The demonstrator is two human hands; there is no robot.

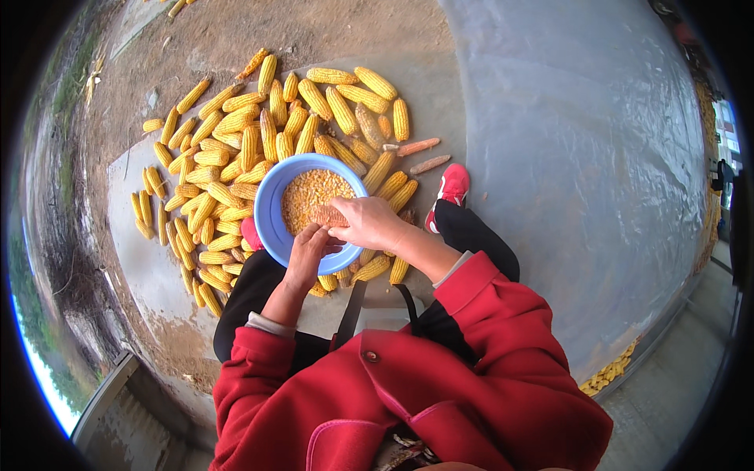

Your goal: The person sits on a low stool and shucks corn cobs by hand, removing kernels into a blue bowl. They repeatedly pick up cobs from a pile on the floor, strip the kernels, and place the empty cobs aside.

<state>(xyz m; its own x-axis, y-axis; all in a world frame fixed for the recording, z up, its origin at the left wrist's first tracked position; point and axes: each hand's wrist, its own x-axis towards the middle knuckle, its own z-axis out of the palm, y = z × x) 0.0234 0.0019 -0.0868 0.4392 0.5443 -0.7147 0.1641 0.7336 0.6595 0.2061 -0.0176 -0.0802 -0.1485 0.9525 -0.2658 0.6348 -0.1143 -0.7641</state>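
Observation:
A blue plastic basin stands between my feet, partly filled with loose yellow corn kernels. Over its lower right part, my right hand grips a reddish, mostly bare corn cob. The fingertips of my left hand meet the near side of this cob; whether they grip it or just touch it is unclear. Many yellow ears of corn lie heaped around the far and left sides of the basin, with several more at its right and near edges.
Bare cobs lie beside my right shoe. Clear plastic sheeting covers the ground at the right, with more yellow corn along its lower edge. Bare soil borders the concrete at the far left. My knees flank the basin.

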